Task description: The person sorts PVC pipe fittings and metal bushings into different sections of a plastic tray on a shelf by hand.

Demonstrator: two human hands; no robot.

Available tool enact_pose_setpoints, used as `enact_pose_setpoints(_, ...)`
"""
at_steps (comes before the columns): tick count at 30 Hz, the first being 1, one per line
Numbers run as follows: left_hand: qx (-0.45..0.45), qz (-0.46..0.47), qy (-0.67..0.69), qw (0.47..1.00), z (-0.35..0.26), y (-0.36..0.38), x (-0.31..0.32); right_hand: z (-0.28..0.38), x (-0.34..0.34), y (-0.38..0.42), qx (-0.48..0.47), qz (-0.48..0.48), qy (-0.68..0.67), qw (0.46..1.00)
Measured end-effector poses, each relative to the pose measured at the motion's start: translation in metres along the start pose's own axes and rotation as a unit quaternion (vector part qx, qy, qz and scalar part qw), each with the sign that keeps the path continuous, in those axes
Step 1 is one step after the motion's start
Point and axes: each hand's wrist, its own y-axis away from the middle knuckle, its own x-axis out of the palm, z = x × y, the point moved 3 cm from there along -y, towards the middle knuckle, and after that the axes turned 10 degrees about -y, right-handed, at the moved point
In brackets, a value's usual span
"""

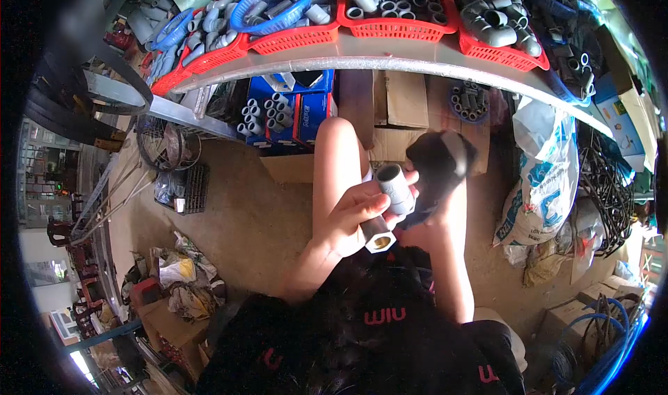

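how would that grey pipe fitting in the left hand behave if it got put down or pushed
The grey pipe fitting looks like rigid moulded plastic, so probably stiff and light. Its round barrel would likely roll if laid sideways. The left hand wraps it; its smooth surface may be somewhat slippery.

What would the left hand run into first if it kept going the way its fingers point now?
The left hand, gripping a grey pipe fitting, points up-right toward the black cloth bunched in the right hand. It would likely meet that cloth first, though depth is unclear.
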Motion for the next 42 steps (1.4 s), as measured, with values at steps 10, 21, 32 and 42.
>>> enact_pose_setpoints(10,0.079,-0.078,-0.088,0.990,-0.001,0.005,0.013,0.007,0.030,0.037,-0.335,0.090,0.273,0.897)
enact_pose_setpoints(21,0.050,-0.053,-0.102,0.992,-0.007,0.004,0.021,0.025,0.021,0.020,-0.254,0.083,0.635,0.724)
enact_pose_setpoints(32,0.032,0.008,-0.173,0.984,-0.007,0.008,0.007,0.013,0.036,0.042,-0.304,0.054,0.266,0.913)
enact_pose_setpoints(42,0.116,-0.202,0.040,0.972,0.011,-0.010,-0.008,0.009,0.003,0.032,-0.242,0.041,0.245,0.938)
